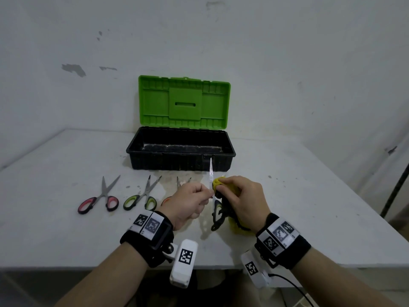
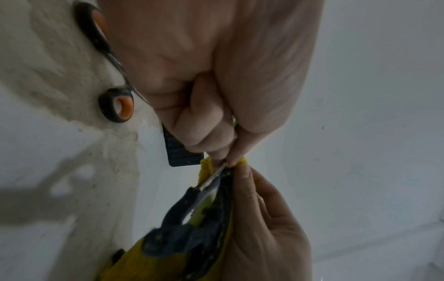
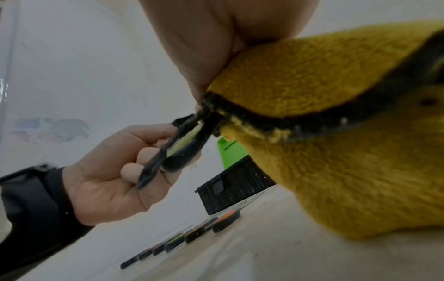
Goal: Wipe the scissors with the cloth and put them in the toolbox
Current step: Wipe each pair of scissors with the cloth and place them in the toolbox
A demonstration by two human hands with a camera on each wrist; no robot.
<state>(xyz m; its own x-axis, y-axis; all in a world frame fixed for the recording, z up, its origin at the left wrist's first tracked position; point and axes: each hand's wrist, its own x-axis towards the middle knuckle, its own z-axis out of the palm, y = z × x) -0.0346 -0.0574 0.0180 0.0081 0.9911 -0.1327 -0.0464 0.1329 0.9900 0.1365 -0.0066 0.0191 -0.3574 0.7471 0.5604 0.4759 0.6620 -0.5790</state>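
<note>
Broadly, a pale table (image 1: 309, 207) carries everything, and at its back edge stands the toolbox (image 1: 180, 156), black tub empty as far as the head view shows, its green lid (image 1: 184, 103) propped open against the wall, presumably so that cleaned scissors can go straight in. Left of the hands three more pairs lie in a row with their blades toward the box: the pink-handled scissors (image 1: 99, 199), the green-handled scissors (image 1: 141, 198) and, half hidden under the left wrist, the orange-handled scissors (image 2: 117, 102); they look to be waiting their turn. Above the table's near middle, the pair being cleaned, the black-handled scissors (image 1: 212, 196), is held off the surface with one bright blade pointing up toward the toolbox. The right hand (image 1: 241, 198) is curled around the yellow cloth (image 3: 336, 133), which is bunched over the handles and the pivot, with a dark soiled seam showing in the fold. The left hand (image 1: 188, 200) has its fingers curled, thumb and forefinger pinching the blade just above the pivot, apparently to steady it while the cloth rubs. Whether the second blade is wrapped inside the cloth cannot be made out, since the wrist views are blurred there. Wiping seems under way; stowing has not begun.
</note>
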